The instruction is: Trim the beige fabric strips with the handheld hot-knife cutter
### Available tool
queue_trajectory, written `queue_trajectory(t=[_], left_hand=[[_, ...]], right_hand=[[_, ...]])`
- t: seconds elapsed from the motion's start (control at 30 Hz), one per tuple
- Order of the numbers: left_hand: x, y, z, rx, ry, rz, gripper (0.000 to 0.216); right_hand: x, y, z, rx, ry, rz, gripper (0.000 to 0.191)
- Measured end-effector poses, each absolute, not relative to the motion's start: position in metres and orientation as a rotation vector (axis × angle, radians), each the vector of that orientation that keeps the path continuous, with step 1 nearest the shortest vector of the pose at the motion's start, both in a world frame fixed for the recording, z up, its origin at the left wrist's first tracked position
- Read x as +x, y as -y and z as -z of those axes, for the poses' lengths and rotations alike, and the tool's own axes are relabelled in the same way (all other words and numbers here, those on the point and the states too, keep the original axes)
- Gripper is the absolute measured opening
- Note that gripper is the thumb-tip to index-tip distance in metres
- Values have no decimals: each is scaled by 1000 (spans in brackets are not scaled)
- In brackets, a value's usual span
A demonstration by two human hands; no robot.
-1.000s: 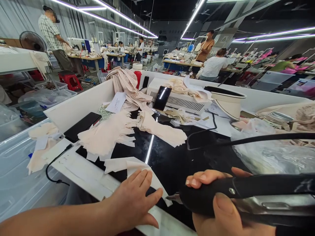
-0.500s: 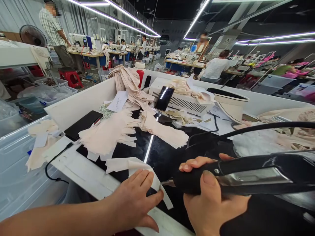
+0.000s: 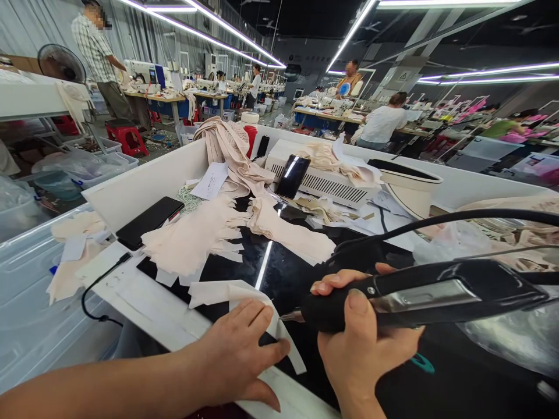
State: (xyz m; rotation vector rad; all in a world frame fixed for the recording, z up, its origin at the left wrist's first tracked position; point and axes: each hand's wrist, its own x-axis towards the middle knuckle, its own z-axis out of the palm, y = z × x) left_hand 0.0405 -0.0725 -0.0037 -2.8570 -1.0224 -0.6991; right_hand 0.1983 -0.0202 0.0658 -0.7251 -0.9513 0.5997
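My left hand (image 3: 244,349) lies over a pale cloth strip (image 3: 213,293), its fingers pressing the strip to the glossy black work surface (image 3: 288,265) and its thumb held apart. My right hand (image 3: 353,343) is wrapped around a thick black corded hand tool (image 3: 419,294) with a silver panel. The tool's narrow metal tip (image 3: 292,316) points left and meets the strip's edge just beyond my left fingers. Behind the strip lie a fanned stack of pale pink cloth pieces (image 3: 187,238) and a second stack (image 3: 288,230).
A black phone (image 3: 149,222) lies at the left; another phone (image 3: 293,176) leans on a vented white box (image 3: 323,174). The tool's black cable (image 3: 463,217) arches to the right over clear plastic bags. A low white wall (image 3: 148,160) borders the table. Other people work at sewing tables beyond.
My right hand and the tool have shifted slightly left, bringing the tip further along the strip's edge. A teal object now shows below the tool. My left hand has barely moved.
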Motion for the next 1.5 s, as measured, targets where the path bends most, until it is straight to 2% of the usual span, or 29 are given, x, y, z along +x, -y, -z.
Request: queue_trajectory(t=[1.5], left_hand=[[36,76,-13,-3038,1105,487,72]], right_hand=[[193,13,-71,-697,948,-575,44]])
